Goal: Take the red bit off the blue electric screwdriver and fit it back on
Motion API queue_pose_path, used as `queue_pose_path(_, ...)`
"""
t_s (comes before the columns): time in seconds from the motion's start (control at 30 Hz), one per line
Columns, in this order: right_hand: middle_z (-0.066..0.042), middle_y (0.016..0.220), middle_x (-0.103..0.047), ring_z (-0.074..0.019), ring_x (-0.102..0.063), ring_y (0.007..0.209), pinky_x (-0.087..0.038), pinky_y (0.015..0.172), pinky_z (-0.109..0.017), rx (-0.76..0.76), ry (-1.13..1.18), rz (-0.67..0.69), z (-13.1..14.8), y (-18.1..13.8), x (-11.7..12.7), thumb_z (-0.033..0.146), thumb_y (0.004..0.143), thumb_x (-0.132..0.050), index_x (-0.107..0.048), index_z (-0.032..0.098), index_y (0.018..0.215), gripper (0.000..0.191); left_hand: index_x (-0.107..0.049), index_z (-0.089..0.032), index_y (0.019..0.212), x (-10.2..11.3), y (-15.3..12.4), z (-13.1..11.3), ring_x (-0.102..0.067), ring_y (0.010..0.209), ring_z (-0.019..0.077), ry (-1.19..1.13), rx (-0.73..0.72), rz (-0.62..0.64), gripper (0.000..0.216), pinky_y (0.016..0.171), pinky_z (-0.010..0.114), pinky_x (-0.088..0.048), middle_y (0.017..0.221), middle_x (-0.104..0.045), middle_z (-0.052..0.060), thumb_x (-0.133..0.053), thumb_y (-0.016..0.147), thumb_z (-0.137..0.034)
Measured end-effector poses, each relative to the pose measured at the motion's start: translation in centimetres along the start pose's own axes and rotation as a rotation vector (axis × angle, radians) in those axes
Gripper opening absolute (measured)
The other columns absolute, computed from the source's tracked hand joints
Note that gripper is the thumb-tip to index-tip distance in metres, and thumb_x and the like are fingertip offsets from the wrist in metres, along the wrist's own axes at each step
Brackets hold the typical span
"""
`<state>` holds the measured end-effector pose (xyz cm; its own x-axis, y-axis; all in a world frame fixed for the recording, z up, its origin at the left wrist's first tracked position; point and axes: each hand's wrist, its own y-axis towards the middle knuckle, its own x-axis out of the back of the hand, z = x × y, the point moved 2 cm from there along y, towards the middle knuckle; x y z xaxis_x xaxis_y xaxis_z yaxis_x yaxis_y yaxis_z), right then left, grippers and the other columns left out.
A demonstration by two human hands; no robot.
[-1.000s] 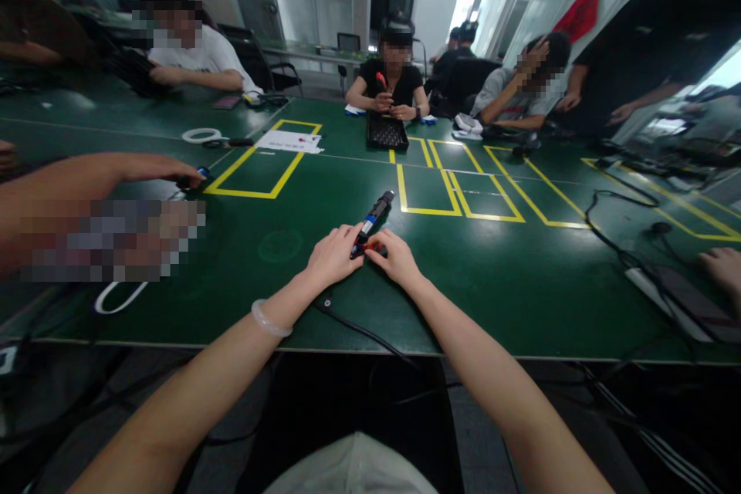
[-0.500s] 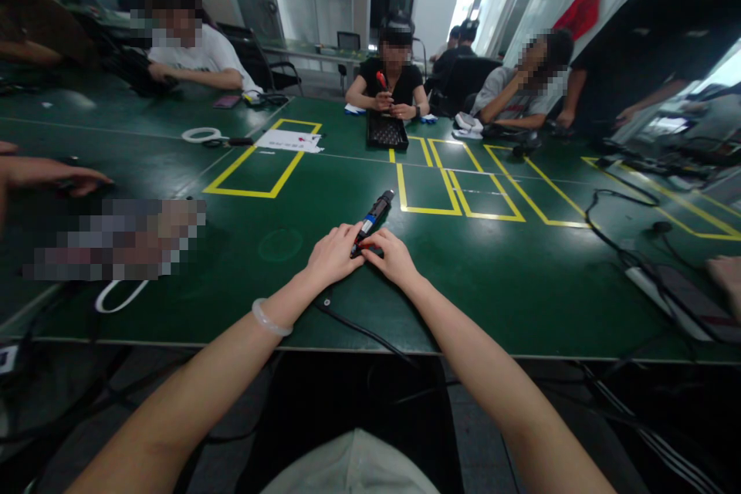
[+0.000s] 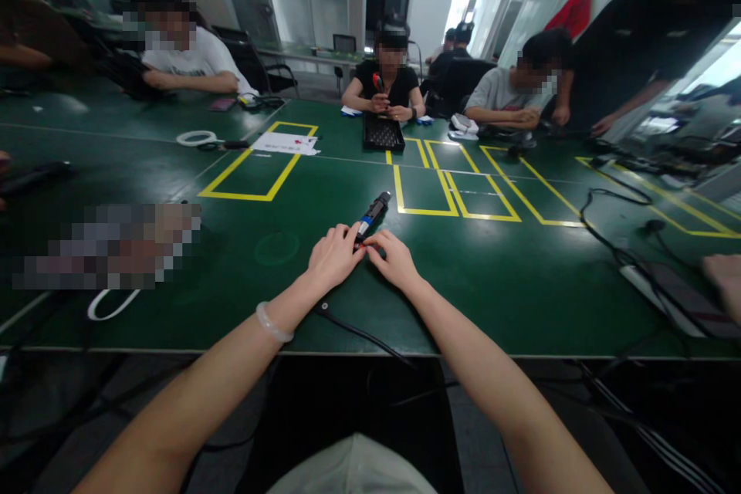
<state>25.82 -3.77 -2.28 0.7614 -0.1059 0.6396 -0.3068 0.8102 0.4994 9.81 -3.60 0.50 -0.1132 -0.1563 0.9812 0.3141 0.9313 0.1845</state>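
Observation:
A black pen-shaped tool (image 3: pixel 373 214) with a blue band and a red near end lies on the green table (image 3: pixel 498 278), pointing away from me. My left hand (image 3: pixel 334 255) curls its fingers round the tool's near end from the left. My right hand (image 3: pixel 394 258) pinches the same end from the right, fingertips meeting the left hand's. A pale bangle (image 3: pixel 273 323) sits on my left wrist. A black cable (image 3: pixel 359 334) runs from under my left wrist toward the table's near edge.
Yellow tape rectangles (image 3: pixel 428 189) mark the table ahead. A black tray (image 3: pixel 383 133) stands in front of a seated person opposite. White paper (image 3: pixel 288 143) and a white ring (image 3: pixel 195 138) lie far left. Cables and a power strip (image 3: pixel 665 289) lie right. Other people sit around.
My hands have stayed on the tool's near end with slight finger shifts. The arm of the person on my left has drawn back out of the table area.

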Motion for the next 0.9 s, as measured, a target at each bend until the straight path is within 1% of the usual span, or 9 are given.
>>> queue_pose_path(0.1, -0.004, 0.094, -0.063, -0.0176, -0.060, 0.087, -0.047, 0.082, -0.029, -0.005, -0.010, 0.014, -0.3, 0.0, 0.1, 0.021, 0.095, -0.053, -0.068, 0.021, 0.095, 0.015, -0.041, -0.023, 0.148, 0.0, 0.3, 0.8, -0.057, 0.107, 0.0293, 0.019, 0.011, 0.000, 0.056, 0.082, 0.038, -0.049, 0.125, -0.057, 0.013, -0.043, 0.099, -0.048)
queue_pose_path(0.17, -0.004, 0.094, -0.063, -0.0173, -0.060, 0.087, -0.047, 0.081, -0.029, -0.002, -0.005, 0.022, -0.2, 0.0, 0.3, 0.020, 0.095, -0.052, -0.067, 0.021, 0.095, 0.016, -0.040, -0.022, 0.149, 0.0, 0.7, 1.8, -0.056, 0.108, 0.0303, 0.034, 0.033, -0.002, 0.057, 0.083, 0.039, -0.049, 0.126, -0.056, 0.014, -0.043, 0.099, -0.048)
queue_pose_path(0.33, -0.004, 0.092, -0.062, -0.0162, -0.060, 0.084, -0.046, 0.078, -0.027, -0.014, 0.002, 0.044, -0.2, -0.1, 0.4, 0.020, 0.095, -0.052, -0.068, 0.020, 0.095, 0.015, -0.040, -0.022, 0.149, 0.0, 1.7, 5.6, -0.055, 0.111, 0.0327, 0.039, 0.150, 0.004, 0.059, 0.087, 0.042, -0.049, 0.130, -0.055, 0.016, -0.041, 0.098, -0.051)
queue_pose_path(0.5, -0.003, 0.093, -0.062, -0.0154, -0.060, 0.082, -0.046, 0.078, -0.027, -0.023, 0.008, 0.060, -0.2, -0.1, 0.4, 0.021, 0.095, -0.053, -0.068, 0.021, 0.096, 0.015, -0.041, -0.022, 0.148, 0.2, 2.0, 9.6, -0.054, 0.113, 0.0358, 0.019, 0.256, 0.013, 0.061, 0.089, 0.047, -0.049, 0.135, -0.052, 0.019, -0.039, 0.096, -0.053)
queue_pose_path(0.63, -0.003, 0.093, -0.063, -0.0155, -0.060, 0.082, -0.046, 0.078, -0.027, -0.037, 0.002, 0.080, -0.2, -0.1, 0.4, 0.021, 0.095, -0.053, -0.068, 0.021, 0.095, 0.015, -0.042, -0.022, 0.148, 0.6, 2.0, 12.0, -0.053, 0.116, 0.0383, 0.004, 0.322, 0.016, 0.061, 0.090, 0.050, -0.048, 0.136, -0.051, 0.021, -0.040, 0.095, -0.053)
queue_pose_path(0.77, -0.003, 0.093, -0.063, -0.0155, -0.059, 0.083, -0.046, 0.077, -0.026, -0.041, 0.002, 0.091, -0.3, -0.1, 0.2, 0.021, 0.095, -0.053, -0.068, 0.021, 0.095, 0.015, -0.043, -0.022, 0.147, 0.8, 1.8, 13.0, -0.053, 0.117, 0.0391, 0.021, 0.392, 0.010, 0.061, 0.092, 0.049, -0.047, 0.136, -0.051, 0.021, -0.044, 0.093, -0.051)
queue_pose_path(0.83, -0.003, 0.093, -0.063, -0.0153, -0.059, 0.083, -0.046, 0.077, -0.026, -0.039, 0.007, 0.097, -0.4, -0.1, 0.1, 0.021, 0.095, -0.054, -0.068, 0.021, 0.095, 0.015, -0.044, -0.021, 0.145, 0.9, 1.5, 12.9, -0.053, 0.117, 0.0383, 0.033, 0.401, -0.018, 0.059, 0.092, 0.048, -0.047, 0.135, -0.051, 0.021, -0.046, 0.094, -0.049)
queue_pose_path(0.9, -0.003, 0.094, -0.062, -0.0153, -0.059, 0.083, -0.046, 0.076, -0.026, -0.034, 0.013, 0.107, -0.4, -0.1, 0.0, 0.020, 0.095, -0.054, -0.068, 0.021, 0.095, 0.015, -0.044, -0.019, 0.143, 1.0, 1.2, 12.5, -0.053, 0.117, 0.0368, 0.053, 0.381, -0.069, 0.057, 0.094, 0.047, -0.047, 0.134, -0.052, 0.021, -0.048, 0.093, -0.046)
